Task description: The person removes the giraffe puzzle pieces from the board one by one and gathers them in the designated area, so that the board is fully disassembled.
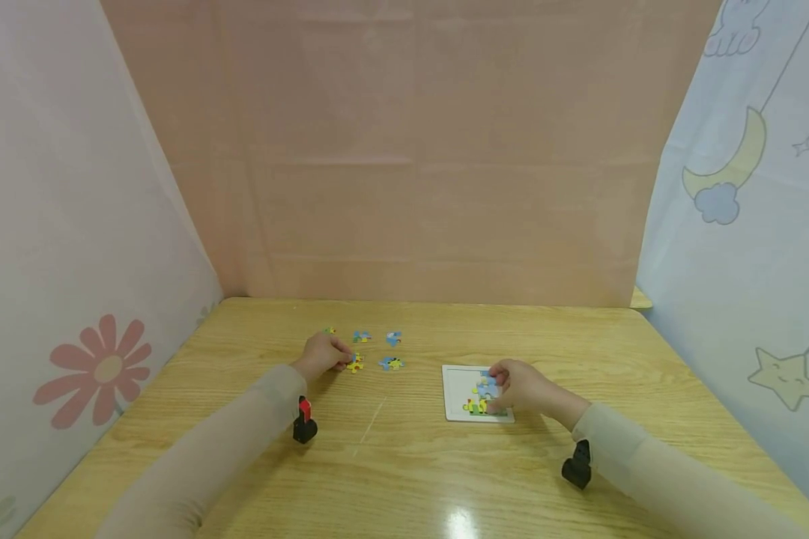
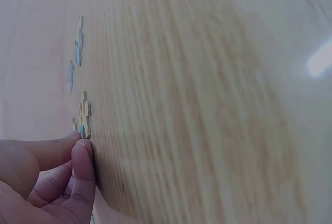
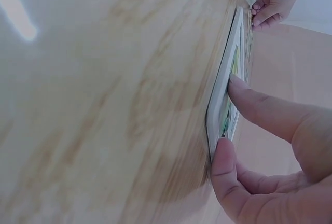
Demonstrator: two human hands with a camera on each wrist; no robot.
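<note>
My left hand (image 1: 323, 354) pinches a yellow and blue jigsaw piece (image 1: 355, 359) between thumb and forefinger, just above or on the table; the fingertips hide part of it. In the left wrist view that piece (image 2: 84, 111) shows edge-on at the fingertips. My right hand (image 1: 524, 389) grips the right side of a white-rimmed puzzle tray (image 1: 455, 385), with curled fingers and thumb. Joined blue, yellow and green pieces (image 1: 475, 406) lie in the tray's right part, partly covered by the hand. In the right wrist view one digit touches inside the tray (image 3: 212, 115), another its near edge.
Loose pieces lie around the left hand: a blue-yellow piece (image 1: 392, 364), a blue-white piece (image 1: 394, 337), a blue-green piece (image 1: 361, 337) and a green-yellow piece (image 1: 329, 330). A pinkish curtain (image 1: 418, 187) closes off the wooden table's (image 1: 404, 464) back edge, with patterned cloths on both sides.
</note>
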